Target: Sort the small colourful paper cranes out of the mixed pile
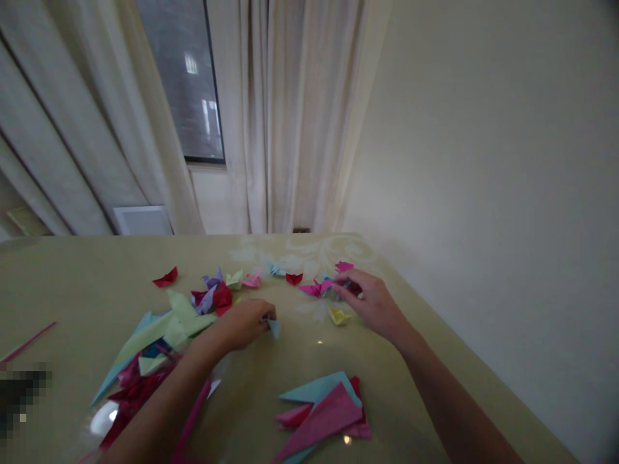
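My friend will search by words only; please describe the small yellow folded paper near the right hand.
On the pale table, find the right hand. In the image, just below and left of it lies the small yellow folded paper. Its yellow colour sets it apart from the pink folded paper beyond.

Indoor room, domestic in look; most likely a home, though which room cannot be told. Evidence: full-length cream fabric curtains (314, 116), hanging in soft folds either side of a tall, dark-framed glass window (186, 77). Pane dark grey with a few bright patches; reflection or outside lights, unclear. To the right, a plain off-white painted wall (493, 161). Foreground: a glossy pale-yellow table (97, 270), white floral scrollwork (271, 246) toward its far edge, more household than workbench. Brightly coloured folded-paper pieces (223, 298) spread over it. Beyond, at the curtain's foot, a white-edged rectangular panel (144, 221), nature unclear.
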`<state>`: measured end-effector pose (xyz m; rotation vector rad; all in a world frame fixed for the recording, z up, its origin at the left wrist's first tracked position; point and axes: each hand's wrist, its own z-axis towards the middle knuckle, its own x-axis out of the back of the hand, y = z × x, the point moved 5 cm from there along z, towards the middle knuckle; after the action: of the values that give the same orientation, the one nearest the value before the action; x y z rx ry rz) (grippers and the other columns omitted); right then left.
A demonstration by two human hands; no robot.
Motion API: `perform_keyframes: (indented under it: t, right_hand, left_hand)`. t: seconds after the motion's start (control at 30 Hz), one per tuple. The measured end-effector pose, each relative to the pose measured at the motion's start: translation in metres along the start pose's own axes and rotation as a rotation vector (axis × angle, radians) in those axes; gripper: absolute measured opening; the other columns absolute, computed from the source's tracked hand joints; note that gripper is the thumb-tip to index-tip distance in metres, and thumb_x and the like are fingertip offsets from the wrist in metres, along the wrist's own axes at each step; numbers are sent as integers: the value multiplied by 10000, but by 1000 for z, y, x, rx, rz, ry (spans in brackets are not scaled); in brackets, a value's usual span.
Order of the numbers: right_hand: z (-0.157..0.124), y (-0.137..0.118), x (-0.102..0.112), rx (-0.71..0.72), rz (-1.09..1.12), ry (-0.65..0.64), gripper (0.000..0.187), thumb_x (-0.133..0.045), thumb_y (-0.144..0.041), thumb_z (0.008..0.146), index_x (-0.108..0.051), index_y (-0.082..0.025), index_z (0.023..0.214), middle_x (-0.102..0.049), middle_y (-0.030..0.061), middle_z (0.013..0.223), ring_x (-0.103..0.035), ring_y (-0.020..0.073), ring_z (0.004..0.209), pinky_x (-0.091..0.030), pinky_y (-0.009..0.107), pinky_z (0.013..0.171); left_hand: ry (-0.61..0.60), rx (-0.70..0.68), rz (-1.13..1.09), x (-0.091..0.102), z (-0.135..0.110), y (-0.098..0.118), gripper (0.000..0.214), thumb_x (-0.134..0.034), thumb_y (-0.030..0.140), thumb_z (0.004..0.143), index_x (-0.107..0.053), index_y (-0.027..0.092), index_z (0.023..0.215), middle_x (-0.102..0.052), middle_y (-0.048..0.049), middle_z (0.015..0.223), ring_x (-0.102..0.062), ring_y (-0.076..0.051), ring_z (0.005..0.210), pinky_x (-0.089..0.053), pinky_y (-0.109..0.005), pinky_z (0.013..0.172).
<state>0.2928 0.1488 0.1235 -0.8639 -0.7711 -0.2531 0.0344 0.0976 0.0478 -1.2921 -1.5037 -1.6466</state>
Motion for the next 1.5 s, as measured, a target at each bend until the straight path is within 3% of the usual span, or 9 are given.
perform_keyframes:
  t: [0.13,0.23,0.53,0.63,0.77,0.97,1.2,1.33,1.5]
  right_hand:
    - [-11,-36,-24,87,125,-249,361,-784,-397,921,-708,-210,1219,-717,61,1088,-675,168,826,-538,278,738]
    - [-18,-51,-34,143,90,-336,199,-775,-328,940,-728,-210,1093,-699,36,1025,-670,157,831,-518,268,767]
    - [-19,-52,-40,204,-26,-352,48,-704,-156,969,-739,-189,969,-709,33,970,-663,173,896,-477,268,820]
    - [-14,-40,-40,151,-55,-316,72,-697,-145,970,-742,-175,923,-717,31,900,-662,177,862,-462,268,797]
    - [-7,-17,-43,9,-97,-291,75,-700,-148,959,-745,-165,901,-732,31,860,-664,178,819,-438,262,749]
    - [-8,18,-62,-141,-227,-375,86,-700,-101,911,-758,-152,872,-737,34,805,-649,168,748,-391,247,680]
    - [-9,16,-46,-148,-386,-384,81,-697,-125,903,-755,-166,865,-750,78,907,-669,217,858,-407,280,719]
    - [-5,-16,-30,-45,-146,-184,90,-692,-258,969,-732,-177,975,-733,53,918,-659,190,830,-452,279,743]
    - [-13,-39,-39,29,107,-290,253,-711,-202,941,-729,-221,1193,-765,29,978,-675,153,762,-479,252,711]
  left_hand:
    - [1,-133,-218,8,-5,40,240,-546,334,945,-749,209,969,-757,-37,892,-680,-201,824,-446,-272,707]
    - [-40,-167,-301,9,-10,58,291,-532,408,980,-726,197,937,-721,-8,801,-636,-170,728,-394,-262,635]
    - [-84,-170,-350,7,-11,60,357,-489,445,1012,-710,176,933,-701,-8,805,-634,-162,735,-411,-257,626]
    - [-81,-103,-345,17,-10,38,291,-521,373,1008,-701,181,1133,-758,-45,967,-702,-191,871,-499,-270,748]
    - [172,250,148,39,-12,-26,227,-535,171,958,-710,144,1100,-740,-156,1151,-691,-283,1100,-499,-368,938]
    - [74,380,348,27,-13,-62,171,-572,232,942,-724,166,900,-736,-158,1074,-708,-305,1024,-524,-381,850]
    - [199,103,88,26,-1,-24,158,-535,218,935,-667,199,851,-720,-96,1029,-668,-250,1012,-473,-368,930]
    - [175,-79,-267,19,-2,27,253,-391,358,1045,-575,222,939,-677,-21,863,-652,-194,796,-469,-302,734]
    - [95,-219,-384,6,-7,74,199,-558,414,1004,-607,224,973,-720,-19,956,-661,-195,862,-449,-293,743]
